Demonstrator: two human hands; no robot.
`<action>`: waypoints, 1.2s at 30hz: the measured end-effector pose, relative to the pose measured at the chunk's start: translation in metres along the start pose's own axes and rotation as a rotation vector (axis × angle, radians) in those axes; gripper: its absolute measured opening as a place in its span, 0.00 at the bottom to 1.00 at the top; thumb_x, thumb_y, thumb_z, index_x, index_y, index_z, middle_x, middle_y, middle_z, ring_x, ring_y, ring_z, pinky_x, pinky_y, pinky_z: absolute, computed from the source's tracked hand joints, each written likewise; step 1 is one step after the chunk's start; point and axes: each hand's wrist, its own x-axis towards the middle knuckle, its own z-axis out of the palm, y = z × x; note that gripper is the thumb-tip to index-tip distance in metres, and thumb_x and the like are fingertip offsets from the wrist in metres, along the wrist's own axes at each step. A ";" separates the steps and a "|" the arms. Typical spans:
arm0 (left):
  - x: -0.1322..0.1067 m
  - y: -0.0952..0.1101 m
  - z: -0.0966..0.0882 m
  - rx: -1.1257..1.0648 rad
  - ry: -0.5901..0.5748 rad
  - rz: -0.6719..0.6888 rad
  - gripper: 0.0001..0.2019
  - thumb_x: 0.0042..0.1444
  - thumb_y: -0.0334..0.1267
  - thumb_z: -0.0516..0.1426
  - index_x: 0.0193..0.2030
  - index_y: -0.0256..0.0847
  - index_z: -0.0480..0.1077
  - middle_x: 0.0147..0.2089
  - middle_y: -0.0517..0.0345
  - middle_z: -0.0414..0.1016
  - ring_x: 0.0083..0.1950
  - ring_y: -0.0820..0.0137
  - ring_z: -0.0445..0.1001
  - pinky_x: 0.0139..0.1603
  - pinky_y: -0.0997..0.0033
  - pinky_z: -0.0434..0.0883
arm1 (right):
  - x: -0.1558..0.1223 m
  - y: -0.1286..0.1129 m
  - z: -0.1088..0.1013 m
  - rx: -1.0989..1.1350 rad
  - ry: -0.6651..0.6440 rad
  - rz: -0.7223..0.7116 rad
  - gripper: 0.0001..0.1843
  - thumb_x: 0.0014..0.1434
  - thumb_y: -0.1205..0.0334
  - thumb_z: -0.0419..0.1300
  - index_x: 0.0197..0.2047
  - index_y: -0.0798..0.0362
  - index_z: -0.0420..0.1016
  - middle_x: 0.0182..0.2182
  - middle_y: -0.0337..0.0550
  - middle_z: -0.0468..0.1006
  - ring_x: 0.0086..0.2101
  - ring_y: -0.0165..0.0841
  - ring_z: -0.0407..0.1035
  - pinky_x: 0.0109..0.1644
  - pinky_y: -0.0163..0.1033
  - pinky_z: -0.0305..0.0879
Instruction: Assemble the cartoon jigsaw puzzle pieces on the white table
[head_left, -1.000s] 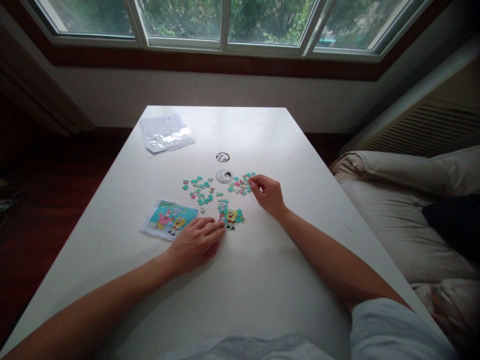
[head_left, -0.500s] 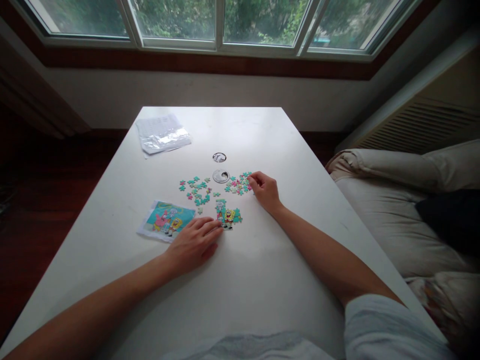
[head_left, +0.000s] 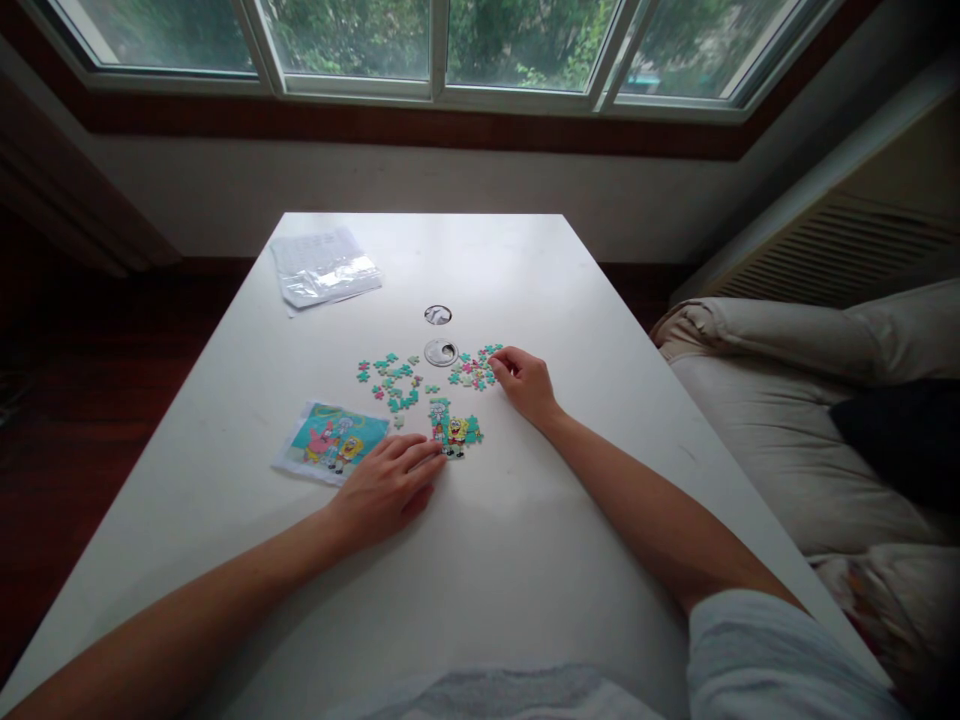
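My left hand [head_left: 390,477] lies flat with its fingers stretched out. Its fingertips touch the lower left side of a partly joined jigsaw puzzle [head_left: 456,432] that shows cartoon figures. At the right edge of a pile of loose puzzle pieces [head_left: 472,370], my right hand [head_left: 527,383] has thumb and fingers pinched together. Whatever is between those fingers is too small to make out. More loose pieces [head_left: 397,382], mostly teal with some pink, are spread to the left of that pile. A picture packet [head_left: 334,442] with the same cartoon figures rests beside my left hand.
All of this is on a white table [head_left: 525,560]. A clear plastic bag with paper [head_left: 324,268] lies at the far left. Two round fittings [head_left: 441,352] are set in the tabletop behind the pieces. A beige sofa [head_left: 757,430] stands to the right, below a window [head_left: 510,50].
My right hand has shifted slightly left and down over the edge of the right-hand pile. My left hand stays in place.
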 end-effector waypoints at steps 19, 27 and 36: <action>0.000 0.000 0.000 -0.008 -0.027 -0.008 0.19 0.67 0.34 0.54 0.63 0.42 0.68 0.65 0.50 0.71 0.65 0.58 0.66 0.67 0.51 0.65 | 0.000 0.001 0.000 -0.007 0.000 -0.010 0.13 0.63 0.54 0.58 0.34 0.52 0.79 0.27 0.38 0.75 0.28 0.31 0.63 0.35 0.37 0.60; 0.000 -0.001 0.002 -0.019 -0.022 -0.003 0.19 0.66 0.34 0.54 0.63 0.42 0.67 0.65 0.49 0.70 0.65 0.57 0.66 0.67 0.50 0.66 | -0.001 0.002 0.000 -0.001 -0.001 -0.021 0.12 0.64 0.55 0.58 0.35 0.52 0.79 0.27 0.37 0.75 0.28 0.30 0.64 0.35 0.37 0.60; -0.002 0.002 0.003 -0.032 0.007 0.028 0.18 0.66 0.34 0.54 0.62 0.42 0.68 0.65 0.48 0.70 0.66 0.56 0.65 0.66 0.50 0.68 | 0.001 0.008 0.004 -0.066 -0.049 -0.088 0.10 0.66 0.59 0.56 0.41 0.51 0.79 0.34 0.42 0.77 0.35 0.35 0.68 0.43 0.41 0.65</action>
